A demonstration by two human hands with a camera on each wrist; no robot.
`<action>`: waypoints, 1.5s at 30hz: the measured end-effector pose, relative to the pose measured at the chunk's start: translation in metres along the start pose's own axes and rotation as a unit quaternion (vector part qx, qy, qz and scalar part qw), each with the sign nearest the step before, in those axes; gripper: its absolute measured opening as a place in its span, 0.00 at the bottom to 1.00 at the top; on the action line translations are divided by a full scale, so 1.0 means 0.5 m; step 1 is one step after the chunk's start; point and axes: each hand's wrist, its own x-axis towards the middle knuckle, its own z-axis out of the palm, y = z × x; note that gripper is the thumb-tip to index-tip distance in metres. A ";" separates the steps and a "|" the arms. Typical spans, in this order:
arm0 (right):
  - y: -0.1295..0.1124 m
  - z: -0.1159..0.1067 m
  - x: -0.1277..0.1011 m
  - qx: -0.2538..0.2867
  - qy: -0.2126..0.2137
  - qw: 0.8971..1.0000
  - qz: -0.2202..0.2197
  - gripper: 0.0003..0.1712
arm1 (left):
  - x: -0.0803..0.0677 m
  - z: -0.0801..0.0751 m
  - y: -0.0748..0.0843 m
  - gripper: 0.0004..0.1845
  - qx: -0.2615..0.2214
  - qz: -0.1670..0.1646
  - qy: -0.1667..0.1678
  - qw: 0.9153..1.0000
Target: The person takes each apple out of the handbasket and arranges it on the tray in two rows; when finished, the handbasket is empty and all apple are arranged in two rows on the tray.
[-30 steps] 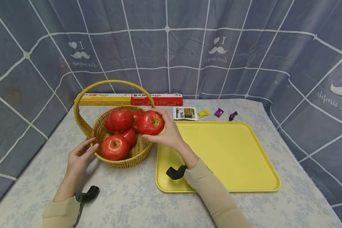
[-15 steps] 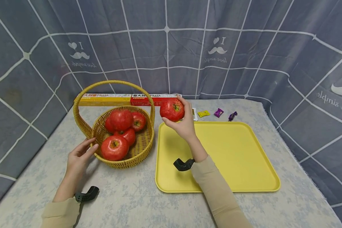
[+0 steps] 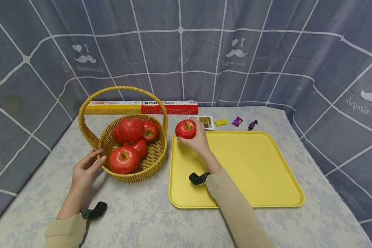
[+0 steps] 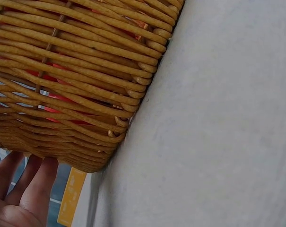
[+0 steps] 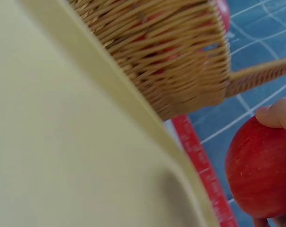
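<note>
Up close, a red apple point(image 5: 261, 168) sits at the lower right, a fingertip point(image 5: 275, 116) of the right hand pressed on its top. The pale yellow tray point(image 5: 62, 142) fills the left, its raised rim running diagonally. Beyond the rim stands the woven wicker basket point(image 5: 166, 52) with red fruit showing through the weave, and a red box point(image 5: 199, 156) lies along the blue backdrop.

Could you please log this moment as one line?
right hand: holds apple over tray | left hand: touches basket
</note>
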 end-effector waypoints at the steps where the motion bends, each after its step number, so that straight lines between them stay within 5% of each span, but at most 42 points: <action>1: 0.006 0.003 0.001 -0.002 -0.005 1.000 0.005 0.47 | 0.000 -0.001 0.000 0.25 0.000 0.000 0.000 1.000; 19: 0.047 0.022 0.008 -0.025 -0.056 0.996 0.059 0.50 | 0.001 -0.001 -0.003 0.24 0.000 0.007 0.002 1.000; 23: 0.013 0.000 0.004 -0.040 -0.048 0.998 0.026 0.50 | 0.002 -0.002 -0.003 0.24 0.007 0.006 0.003 1.000; 26: -0.037 -0.025 -0.002 0.014 -0.005 0.999 -0.034 0.46 | 0.002 -0.003 -0.003 0.25 0.013 0.006 -0.001 1.000; 29: -0.096 -0.048 -0.013 0.128 0.016 0.987 -0.096 0.41 | 0.002 -0.003 -0.003 0.25 0.009 0.007 -0.007 1.000; 34: -0.178 -0.062 -0.042 0.258 -0.028 0.951 -0.169 0.37 | 0.003 -0.005 -0.003 0.24 0.002 0.007 -0.010 1.000; 39: -0.211 -0.033 -0.068 0.288 -0.096 0.928 -0.215 0.39 | 0.004 -0.004 -0.002 0.25 0.018 0.004 -0.007 1.000; 45: -0.217 0.037 -0.089 0.267 -0.175 0.926 -0.201 0.39 | 0.002 -0.004 -0.006 0.25 0.017 0.005 -0.004 1.000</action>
